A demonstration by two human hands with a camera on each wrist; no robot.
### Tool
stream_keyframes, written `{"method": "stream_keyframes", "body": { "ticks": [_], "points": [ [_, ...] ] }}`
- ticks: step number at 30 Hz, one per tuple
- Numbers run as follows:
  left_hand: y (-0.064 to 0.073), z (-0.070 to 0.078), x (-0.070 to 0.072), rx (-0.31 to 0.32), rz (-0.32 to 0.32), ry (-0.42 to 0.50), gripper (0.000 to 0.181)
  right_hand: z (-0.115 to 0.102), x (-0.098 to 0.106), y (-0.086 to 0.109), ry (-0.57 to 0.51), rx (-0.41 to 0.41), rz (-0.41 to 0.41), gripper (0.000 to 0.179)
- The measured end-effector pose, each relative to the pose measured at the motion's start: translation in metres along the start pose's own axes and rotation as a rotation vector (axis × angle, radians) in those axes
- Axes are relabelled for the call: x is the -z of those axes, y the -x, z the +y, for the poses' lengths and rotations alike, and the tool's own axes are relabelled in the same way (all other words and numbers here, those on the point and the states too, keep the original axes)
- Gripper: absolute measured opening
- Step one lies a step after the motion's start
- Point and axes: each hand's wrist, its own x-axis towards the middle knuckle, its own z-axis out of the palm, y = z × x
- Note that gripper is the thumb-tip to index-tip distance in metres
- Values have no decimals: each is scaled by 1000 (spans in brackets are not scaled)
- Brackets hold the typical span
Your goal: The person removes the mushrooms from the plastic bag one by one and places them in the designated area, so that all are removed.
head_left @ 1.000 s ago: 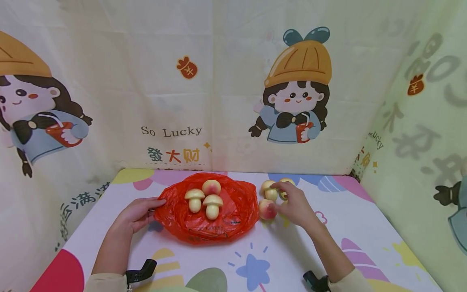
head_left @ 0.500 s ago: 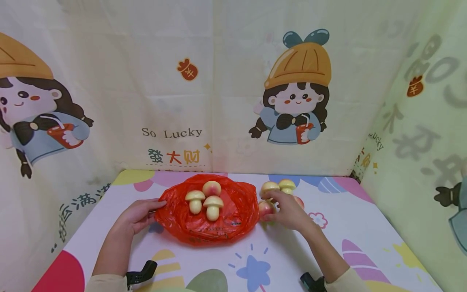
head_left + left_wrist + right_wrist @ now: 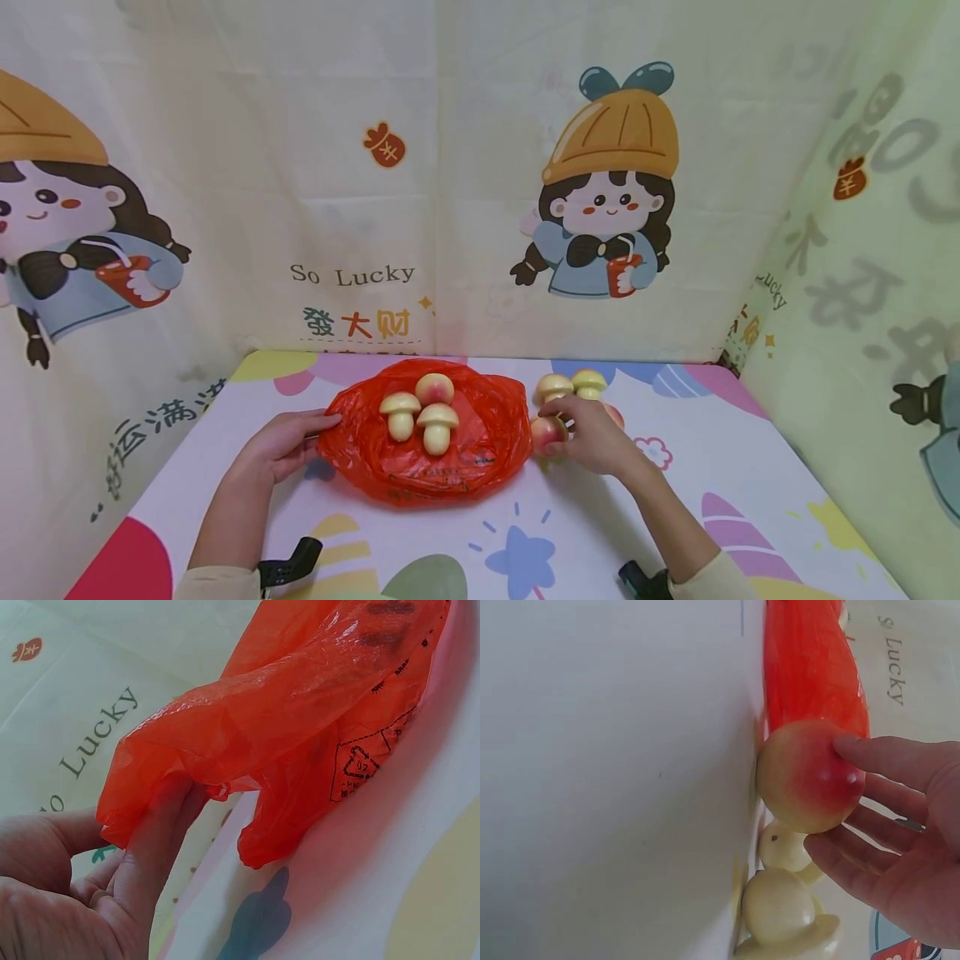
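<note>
An open red plastic bag (image 3: 480,450) lies spread on the table, with two toy mushrooms (image 3: 437,433) and a toy peach (image 3: 435,389) in it. At its left edge my left hand (image 3: 277,446) pinches the rim; part of the fingers goes under the film in the left wrist view. Just right of the bag, my right hand (image 3: 596,437) holds another toy peach (image 3: 810,776), thumb on one side and fingers round the other. Behind that hand stand two more mushrooms (image 3: 588,383), and a further peach (image 3: 615,414) is mostly hidden by it.
The table (image 3: 420,542) has a printed cover with coloured shapes. Cloth walls (image 3: 480,208) with cartoon figures enclose its back and sides. Black wrist cameras (image 3: 292,561) sit on both forearms.
My right hand has come down and slightly left, from above the mushrooms and peach to round the near peach. The left hand and the bag stay put.
</note>
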Motion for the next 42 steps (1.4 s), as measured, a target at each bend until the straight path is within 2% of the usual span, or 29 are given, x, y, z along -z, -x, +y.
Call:
{"method": "stream_keyframes", "body": {
  "ticks": [7,18,24,35,42],
  "points": [
    [1,0,0,1,-3,8,69,2,5,6,23,27,-3,42],
    [-1,-1,2,2,-1,4,72,7,13,15,-9,-49,-30,43],
    [0,-1,2,2,-2,6,72,12,17,19,11,-16,-28,41],
    [0,0,-1,5,2,-1,70,18,21,22,19,-27,-8,45],
    [1,1,-2,2,3,-5,69,19,21,24,51,1,14,46]
  ]
}}
